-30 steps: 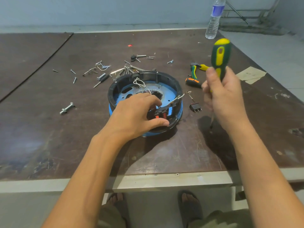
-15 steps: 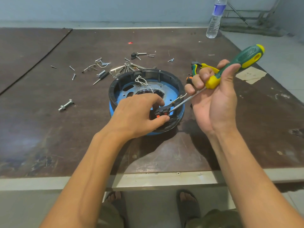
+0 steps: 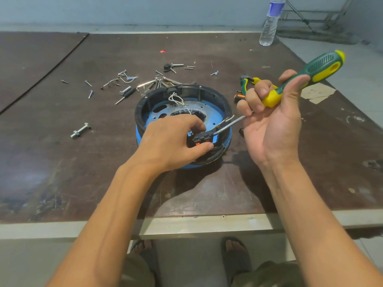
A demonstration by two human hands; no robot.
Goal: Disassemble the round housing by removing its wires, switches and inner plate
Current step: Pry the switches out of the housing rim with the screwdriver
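We note the round housing (image 3: 207, 94) resting on the dark counter (image 3: 83, 162) near its front edge, open side up, black ring over a blue base; blue inner plate (image 3: 209, 112) lies inside, white wires (image 3: 176, 99) loop up at its far wall. Our left hand (image 3: 172, 141) curls over the near rim, thumb and fingers pinching a black switch block (image 3: 202, 139) with orange tabs. Our right hand (image 3: 271, 125) grips the green-and-yellow screwdriver (image 3: 323, 65) by the handle, palm up; the shaft slants down to the block's right end, though we cannot tell whether the tip touches. Loose screws (image 3: 124, 79) lie scattered behind the housing; a bolt (image 3: 80, 131) to its left; pliers (image 3: 248, 82) to its right; a water bottle (image 3: 269, 23) at the far edge.
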